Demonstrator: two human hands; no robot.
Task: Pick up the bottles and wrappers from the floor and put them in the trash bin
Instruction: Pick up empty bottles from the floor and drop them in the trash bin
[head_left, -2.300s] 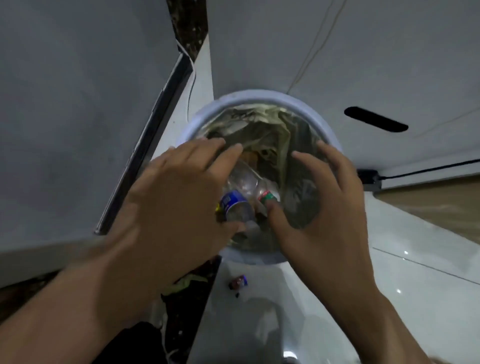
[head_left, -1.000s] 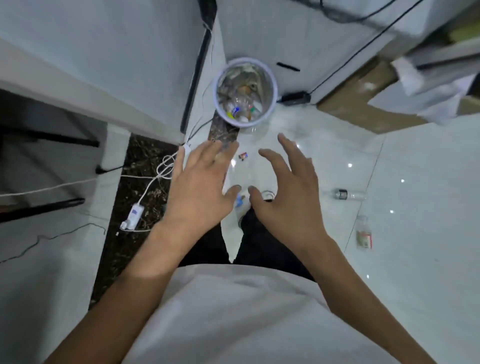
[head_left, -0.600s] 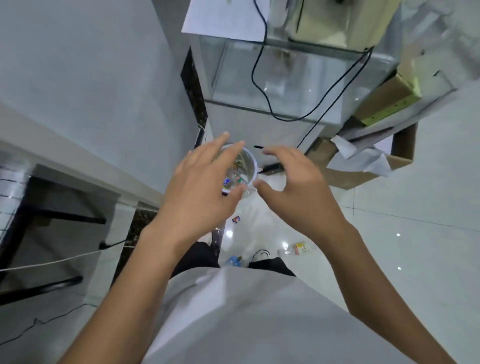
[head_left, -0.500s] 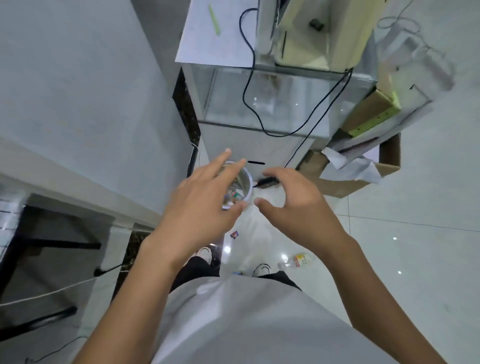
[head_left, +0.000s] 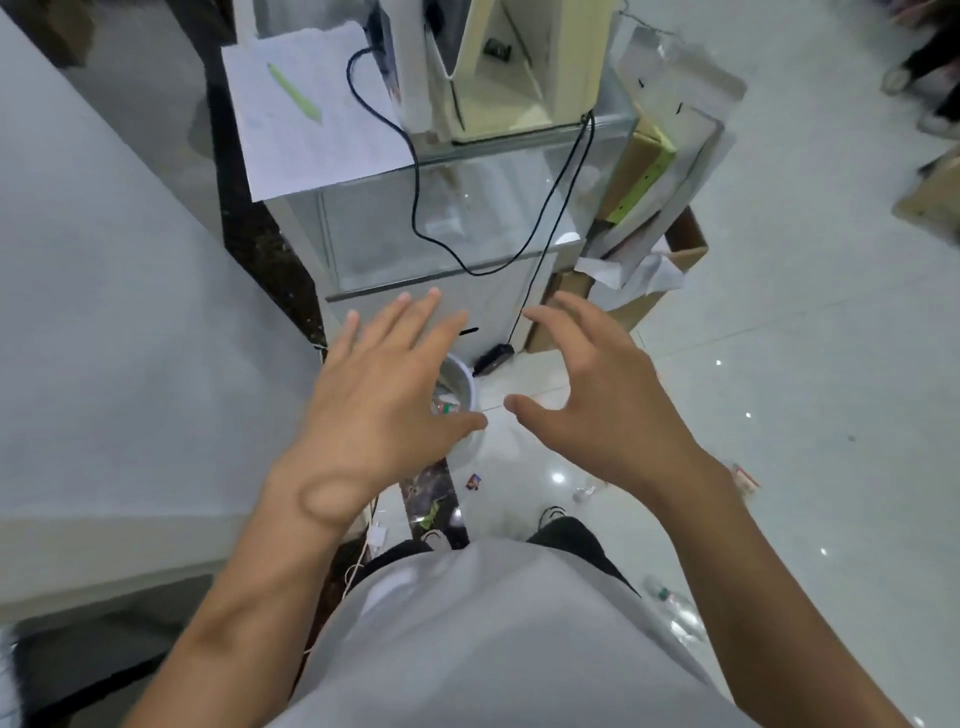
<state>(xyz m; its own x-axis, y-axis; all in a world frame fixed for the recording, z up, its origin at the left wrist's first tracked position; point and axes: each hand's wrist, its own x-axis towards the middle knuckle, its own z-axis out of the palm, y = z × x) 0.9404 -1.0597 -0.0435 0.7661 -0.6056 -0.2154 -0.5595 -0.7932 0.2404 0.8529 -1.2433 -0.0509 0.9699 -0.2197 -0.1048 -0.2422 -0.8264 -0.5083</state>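
left hand: empty, fingers spread straight, in front of the trash bin
right hand: empty, fingers loosely curved, grasping nothing
trash bin: on floor by glass cabinet, mostly hidden by left hand, litter inside
wrapper: on floor near bin
clear bottle: on floor, right of legs, well apart from bin
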